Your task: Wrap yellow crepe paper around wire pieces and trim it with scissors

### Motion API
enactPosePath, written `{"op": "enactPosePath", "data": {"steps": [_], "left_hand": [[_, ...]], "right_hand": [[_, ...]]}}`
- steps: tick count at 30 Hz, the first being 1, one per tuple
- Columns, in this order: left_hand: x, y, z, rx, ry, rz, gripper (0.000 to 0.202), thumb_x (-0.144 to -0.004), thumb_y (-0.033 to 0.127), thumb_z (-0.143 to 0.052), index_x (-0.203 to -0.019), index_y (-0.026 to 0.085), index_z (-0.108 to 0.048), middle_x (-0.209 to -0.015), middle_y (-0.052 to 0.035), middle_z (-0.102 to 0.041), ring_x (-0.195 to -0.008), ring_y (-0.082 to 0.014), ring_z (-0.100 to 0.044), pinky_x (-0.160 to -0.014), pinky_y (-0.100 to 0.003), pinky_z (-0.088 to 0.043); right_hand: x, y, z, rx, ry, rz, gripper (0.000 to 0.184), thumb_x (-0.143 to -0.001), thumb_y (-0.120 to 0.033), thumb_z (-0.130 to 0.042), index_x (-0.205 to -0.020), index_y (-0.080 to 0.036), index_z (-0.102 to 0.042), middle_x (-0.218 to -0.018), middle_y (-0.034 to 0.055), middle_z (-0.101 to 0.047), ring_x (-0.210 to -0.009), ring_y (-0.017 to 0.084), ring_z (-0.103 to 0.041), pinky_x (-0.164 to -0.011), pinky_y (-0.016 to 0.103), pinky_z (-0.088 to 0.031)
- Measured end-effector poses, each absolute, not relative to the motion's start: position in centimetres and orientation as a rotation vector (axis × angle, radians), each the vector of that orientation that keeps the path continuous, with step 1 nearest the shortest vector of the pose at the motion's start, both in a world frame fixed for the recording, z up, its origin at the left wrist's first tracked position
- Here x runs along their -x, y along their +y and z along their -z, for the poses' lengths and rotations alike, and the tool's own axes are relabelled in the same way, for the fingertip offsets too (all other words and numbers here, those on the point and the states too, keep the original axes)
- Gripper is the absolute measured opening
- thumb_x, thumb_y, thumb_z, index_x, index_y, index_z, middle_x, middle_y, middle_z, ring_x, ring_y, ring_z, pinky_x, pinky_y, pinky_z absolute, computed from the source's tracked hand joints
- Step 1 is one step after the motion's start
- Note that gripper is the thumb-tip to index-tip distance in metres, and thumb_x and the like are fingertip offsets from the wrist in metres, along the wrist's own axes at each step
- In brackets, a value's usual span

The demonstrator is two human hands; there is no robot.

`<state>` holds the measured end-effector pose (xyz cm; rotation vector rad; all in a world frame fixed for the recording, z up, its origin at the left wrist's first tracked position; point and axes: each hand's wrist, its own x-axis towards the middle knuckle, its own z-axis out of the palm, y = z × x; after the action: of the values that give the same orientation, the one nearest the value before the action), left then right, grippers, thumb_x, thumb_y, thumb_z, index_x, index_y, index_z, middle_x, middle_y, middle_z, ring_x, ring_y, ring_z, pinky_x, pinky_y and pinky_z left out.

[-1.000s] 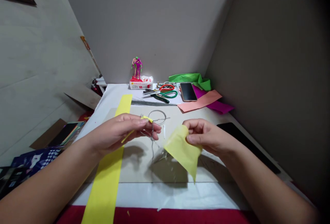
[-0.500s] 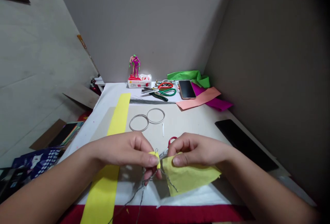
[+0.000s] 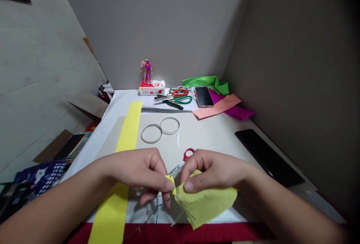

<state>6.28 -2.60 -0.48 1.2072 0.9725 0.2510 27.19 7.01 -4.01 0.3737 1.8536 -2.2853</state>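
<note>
My left hand point(image 3: 149, 172) pinches a twisted wire figure point(image 3: 156, 208) at its upper part, where a bit of yellow crepe paper is wrapped round the wire. Thin dark wire limbs hang below the fingers. Between thumb and fingers, my right hand point(image 3: 208, 171) grips a piece of yellow crepe paper point(image 3: 210, 202), which spreads out below it. One wire limb lies against the paper's left part. Just behind the hands are red-handled scissors point(image 3: 188, 154), partly hidden by the right hand. A long yellow paper strip point(image 3: 129, 131) runs under my left forearm.
Two wire coils point(image 3: 152, 133) lie mid-table. At the back are a small wrapped figure point(image 3: 146, 69) on a tissue pack point(image 3: 152, 89), green-handled scissors point(image 3: 182, 99), a phone point(image 3: 204, 97), and green cloth-like paper point(image 3: 208, 81). A black slab point(image 3: 267, 156) lies at right.
Both hands have moved slightly down. The yellow paper in my right hand has come closer to the wire figure and tilted lower. More of the red-handled scissors shows.
</note>
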Motion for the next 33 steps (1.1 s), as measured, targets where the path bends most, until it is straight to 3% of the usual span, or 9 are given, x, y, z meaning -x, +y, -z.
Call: {"op": "enactPosePath", "data": {"steps": [9,23,28,31,33], "left_hand": [[-6.83,-2.63,0.27,-1.220,1.057,-0.244,0.025,-0.085,0.026,-0.058,-0.071,0.013,-0.075,-0.046,0.0026,-0.054,-0.039,-0.0058,-0.044,-0.046,-0.018,-0.036],[-7.14,-2.53,0.28,-1.266,1.127,-0.177,0.023,-0.082,0.020,-0.056,-0.072,0.014,-0.076,-0.044,0.0035,-0.052,-0.038,-0.0055,-0.042,-0.041,-0.017,-0.032],[-7.06,-2.80,0.46,-1.303,1.174,-0.130,0.024,-0.083,0.027,-0.057,-0.075,0.014,-0.076,-0.042,0.0040,-0.050,-0.037,-0.0059,-0.037,-0.039,-0.017,-0.029],[-6.94,-2.86,0.56,-1.327,1.187,-0.139,0.032,-0.084,0.031,-0.056,-0.059,0.014,-0.068,-0.041,0.0034,-0.049,-0.036,-0.0059,-0.035,-0.040,-0.019,-0.029],[-6.83,-2.82,0.59,-1.344,1.215,-0.158,0.040,-0.085,0.035,-0.054,-0.051,0.014,-0.060,-0.042,0.0029,-0.048,-0.037,-0.0062,-0.035,-0.040,-0.020,-0.029]], "right_hand": [[-27.06,6.84,4.23,-0.379,1.834,2.243,0.036,-0.069,-0.040,-0.078,-0.091,-0.012,-0.074,-0.074,0.0018,-0.065,-0.062,0.009,-0.056,-0.061,0.019,-0.044],[-26.72,6.92,4.39,-0.345,1.976,2.185,0.031,-0.071,-0.037,-0.076,-0.088,-0.012,-0.075,-0.071,0.0008,-0.065,-0.062,0.008,-0.053,-0.063,0.019,-0.042],[-26.63,6.97,4.26,-0.366,2.226,1.924,0.027,-0.078,-0.036,-0.069,-0.091,-0.012,-0.073,-0.078,0.0021,-0.067,-0.069,0.011,-0.055,-0.066,0.020,-0.042],[-26.62,6.85,4.04,-0.432,2.522,1.604,0.016,-0.084,-0.021,-0.058,-0.089,-0.013,-0.071,-0.083,0.0033,-0.067,-0.074,0.013,-0.057,-0.067,0.021,-0.041],[-26.65,6.74,3.90,-0.441,2.718,1.381,0.019,-0.082,-0.010,-0.053,-0.085,-0.014,-0.071,-0.080,0.0035,-0.067,-0.072,0.013,-0.056,-0.064,0.022,-0.040]]}}
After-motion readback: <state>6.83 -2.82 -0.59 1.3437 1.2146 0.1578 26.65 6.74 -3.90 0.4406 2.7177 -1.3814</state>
